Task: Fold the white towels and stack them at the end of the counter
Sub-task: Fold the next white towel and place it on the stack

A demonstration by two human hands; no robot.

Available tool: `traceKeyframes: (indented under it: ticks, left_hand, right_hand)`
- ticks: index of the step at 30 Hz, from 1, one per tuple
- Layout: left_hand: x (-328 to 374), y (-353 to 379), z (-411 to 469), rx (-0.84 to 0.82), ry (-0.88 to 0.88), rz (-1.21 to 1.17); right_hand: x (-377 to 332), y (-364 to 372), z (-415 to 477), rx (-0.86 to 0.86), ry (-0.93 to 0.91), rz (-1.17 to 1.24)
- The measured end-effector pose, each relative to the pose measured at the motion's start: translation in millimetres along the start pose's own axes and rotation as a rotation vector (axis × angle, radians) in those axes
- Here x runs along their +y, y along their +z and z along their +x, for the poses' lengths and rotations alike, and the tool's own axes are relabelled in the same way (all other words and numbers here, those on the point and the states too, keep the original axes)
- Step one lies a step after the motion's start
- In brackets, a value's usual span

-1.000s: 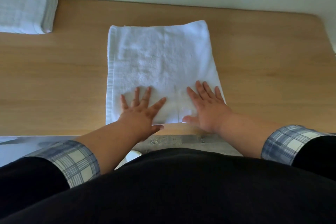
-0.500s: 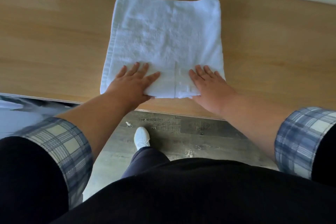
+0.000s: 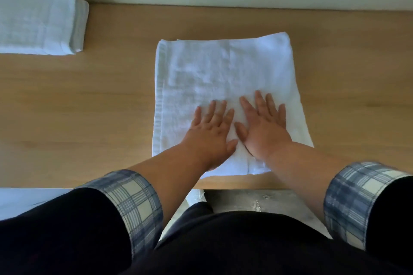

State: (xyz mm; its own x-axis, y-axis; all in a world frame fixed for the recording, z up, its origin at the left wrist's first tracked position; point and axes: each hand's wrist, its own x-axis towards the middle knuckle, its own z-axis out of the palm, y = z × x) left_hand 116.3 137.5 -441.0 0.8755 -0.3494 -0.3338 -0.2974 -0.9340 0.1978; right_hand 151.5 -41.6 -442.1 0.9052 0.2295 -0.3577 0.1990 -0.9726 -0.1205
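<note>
Now, the biggest thing is the long wooden counter point(image 3: 78, 107), which runs from side to side against a pale wall. On it, right in front of the person, lies a white towel point(image 3: 223, 67). It looks folded already into a flat, nearly square shape, and its near edge sits close to the counter's front edge. Far off to the left, by the wall, is a neat stack of folded towels point(image 3: 38, 24). It is well apart from the towel being worked on.

Both hands lie on the near half of the towel, side by side and almost touching. The left hand point(image 3: 211, 134) is wide open, palm down, holding nothing. The right hand point(image 3: 262, 131) is the same: open, flat, pressing the cloth. The fingers point(image 3: 259, 102) are straight and point away from the person.

I think the step is smoothing the towel before the next fold. To do it well, the hands should push gently from the middle out to the edges, so bumps slide out and do not get trapped. Press softly, or the towel may skid on the smooth wood. Check that the corners line up. Then fold it again, so it is about as narrow as the ones in the stack.
</note>
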Motion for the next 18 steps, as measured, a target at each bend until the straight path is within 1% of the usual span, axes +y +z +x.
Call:
traceKeyframes:
  ticks: [4, 10, 14, 18]
  left_hand:
    - [-25, 0, 39, 0.039, -0.157, 0.037]
    - [-44, -26, 97, 0.085, -0.195, -0.009]
    - [-80, -41, 124, 0.104, -0.263, -0.016]
    - [-118, -49, 131, 0.138, -0.451, -0.009]
  right_hand:
    - [2, 14, 3, 0.067, 0.002, -0.039]
    - [-1, 9, 6, 0.060, 0.011, -0.038]
    - [-1, 7, 8, 0.033, 0.024, -0.045]
    - [0, 9, 7, 0.036, 0.019, -0.039]
